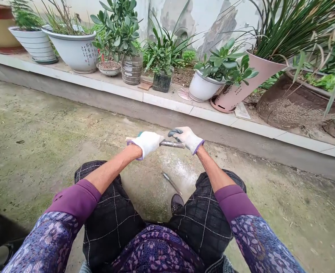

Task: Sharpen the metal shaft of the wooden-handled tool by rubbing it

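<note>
"What is held by the left hand (149, 143)?"
"A slim rod (171, 144) is gripped there, above the ground (56, 125)."
"And by the right hand (189, 138)?"
"Its fingers are curled at the rod's far end; whether the rod is grasped by them cannot be told."
"Is anything seen below?"
"1 stick (171, 183) is seen lying on the ground, near 1 dark shoe (176, 203)."

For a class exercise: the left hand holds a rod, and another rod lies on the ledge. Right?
Not quite: the head view shows the other rod on the ground, not on the ledge; the left hand does hold a rod.
</note>
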Available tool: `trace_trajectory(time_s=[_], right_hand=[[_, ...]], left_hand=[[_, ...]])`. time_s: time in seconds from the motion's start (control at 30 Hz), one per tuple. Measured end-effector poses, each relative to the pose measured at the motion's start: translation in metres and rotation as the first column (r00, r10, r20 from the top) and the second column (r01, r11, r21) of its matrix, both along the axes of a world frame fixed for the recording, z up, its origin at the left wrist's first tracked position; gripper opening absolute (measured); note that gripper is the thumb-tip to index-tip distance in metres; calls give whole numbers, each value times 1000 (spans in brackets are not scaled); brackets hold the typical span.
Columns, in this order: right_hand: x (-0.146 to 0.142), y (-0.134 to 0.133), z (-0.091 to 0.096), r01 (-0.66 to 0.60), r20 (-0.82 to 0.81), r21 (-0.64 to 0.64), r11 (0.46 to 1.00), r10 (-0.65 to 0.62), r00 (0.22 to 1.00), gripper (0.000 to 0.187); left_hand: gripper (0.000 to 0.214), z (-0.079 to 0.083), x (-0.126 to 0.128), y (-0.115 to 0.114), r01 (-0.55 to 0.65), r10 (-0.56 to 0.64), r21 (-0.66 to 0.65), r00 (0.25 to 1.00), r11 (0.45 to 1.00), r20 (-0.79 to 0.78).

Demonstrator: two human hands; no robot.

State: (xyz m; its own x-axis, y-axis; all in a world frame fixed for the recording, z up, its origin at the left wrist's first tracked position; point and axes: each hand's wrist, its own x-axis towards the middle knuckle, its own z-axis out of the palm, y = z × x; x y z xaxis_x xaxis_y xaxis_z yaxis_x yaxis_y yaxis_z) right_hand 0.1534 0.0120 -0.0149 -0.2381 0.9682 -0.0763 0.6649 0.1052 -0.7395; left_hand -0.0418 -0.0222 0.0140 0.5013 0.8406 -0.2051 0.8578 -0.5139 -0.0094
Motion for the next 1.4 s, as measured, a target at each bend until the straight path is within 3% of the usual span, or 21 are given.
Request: trace_trajectory(time_s=[0.1, 0.27, 0.4, 0.5, 0.6, 0.7, 0.77, 0.9, 1.1, 1.27, 1.4], right_hand=[[-6, -6, -11, 39, -70, -97, 995, -46, 996, 32], [-35, -29, -28, -218, 22, 107, 970, 217, 976, 27], [-48, -53, -19, -306, 169, 129, 943, 283, 944, 27], [-44, -60, 0, -338, 298, 130, 932, 288, 910, 27], [-27, -50, 15, -271, 379, 183, 945, 187, 906, 28], [-7, -30, 14, -151, 367, 213, 965, 64, 928, 27], [2, -18, 5, -110, 294, 184, 977, 52, 954, 27], [2, -11, -16, -143, 79, 65, 988, 138, 987, 30], [-31, -37, -31, -225, 104, 30, 974, 221, 970, 27], [-45, -61, -16, -346, 210, 54, 937, 328, 921, 26], [-32, -55, 1, -311, 346, 95, 946, 261, 901, 28]], left_hand=[[32, 1, -8, 12, -83, 85, -17, 988, 996, 132], [32, -6, -20, 37, -264, 258, -2, 939, 964, 228], [33, -15, -23, 40, -312, 300, 51, 939, 949, 167], [33, -20, -22, 31, -270, 266, 122, 963, 955, 46], [31, -24, -16, 19, -112, 119, 105, 990, 988, -71], [30, -26, -8, 6, 71, -63, 63, 991, 995, -114], [31, -26, -4, 0, 131, -124, 62, 986, 989, -108], [31, -19, -5, 0, 53, -53, 28, 998, 998, -22], [32, -12, -17, 11, -149, 142, 46, 982, 988, 122], [34, -25, -20, 14, -189, 189, 84, 982, 978, 0], [30, -29, -12, 5, -105, 114, 83, 987, 991, -109]])
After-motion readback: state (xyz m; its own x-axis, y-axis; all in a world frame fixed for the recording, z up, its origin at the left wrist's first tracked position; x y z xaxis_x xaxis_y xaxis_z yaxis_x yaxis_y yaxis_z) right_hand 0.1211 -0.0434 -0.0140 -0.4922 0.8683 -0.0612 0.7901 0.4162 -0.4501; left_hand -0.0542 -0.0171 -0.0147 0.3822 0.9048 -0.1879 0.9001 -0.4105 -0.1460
